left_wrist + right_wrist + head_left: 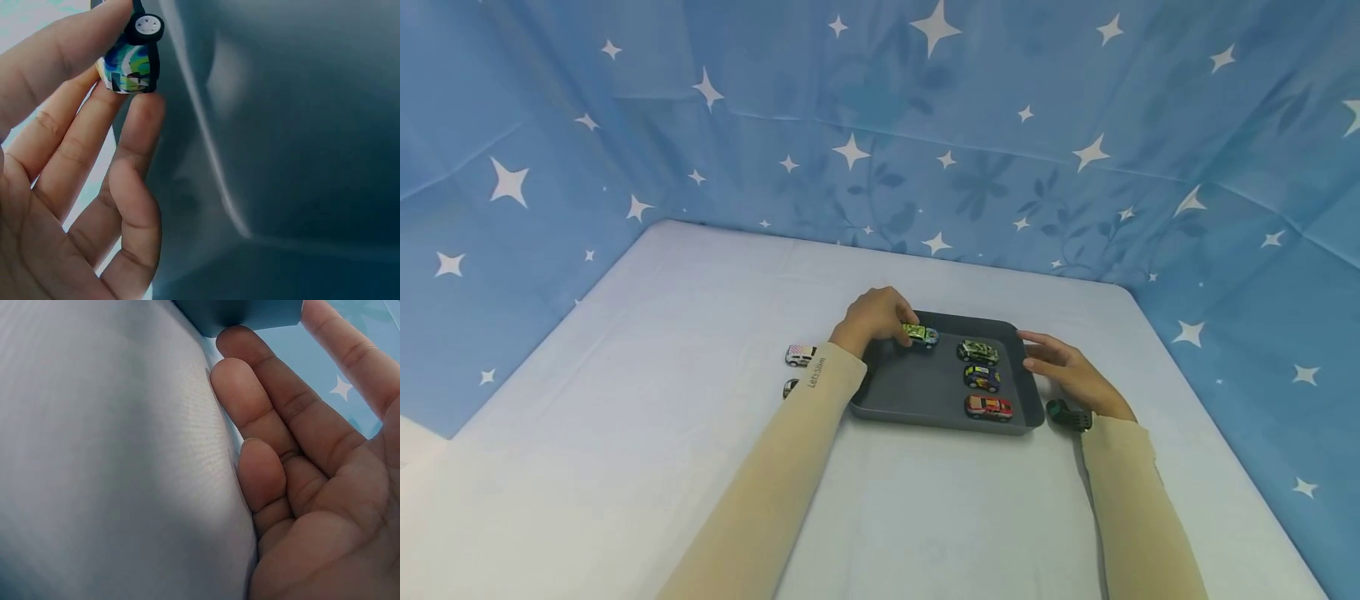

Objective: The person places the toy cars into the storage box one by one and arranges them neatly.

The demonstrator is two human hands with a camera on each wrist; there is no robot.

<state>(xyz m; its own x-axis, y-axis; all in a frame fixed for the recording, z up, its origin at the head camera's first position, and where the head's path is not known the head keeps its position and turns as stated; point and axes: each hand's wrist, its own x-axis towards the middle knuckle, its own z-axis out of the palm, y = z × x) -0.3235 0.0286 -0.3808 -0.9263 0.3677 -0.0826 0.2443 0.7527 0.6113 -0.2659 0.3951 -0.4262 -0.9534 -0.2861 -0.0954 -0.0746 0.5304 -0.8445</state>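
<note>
My left hand (874,317) pinches a green and yellow toy car (920,335) between thumb and fingers, over the far left part of a dark grey tray (917,414). In the left wrist view, one white-hubbed wheel and the patterned end of the toy car (134,65) show. At the tray's right side, my right hand (1063,367) rests with loosely bent fingertips against the outer wall. A green camouflage toy car (977,352), a dark blue toy car (982,377) and a red toy car (988,407) stand in a column along the tray's right side.
Left of the tray, a white toy car (800,356) and another toy car (790,387) stand partly hidden by the left sleeve. A dark green strap-like object (1067,415) lies by the right wrist. Blue star-patterned curtains (850,192) surround the white table (940,517).
</note>
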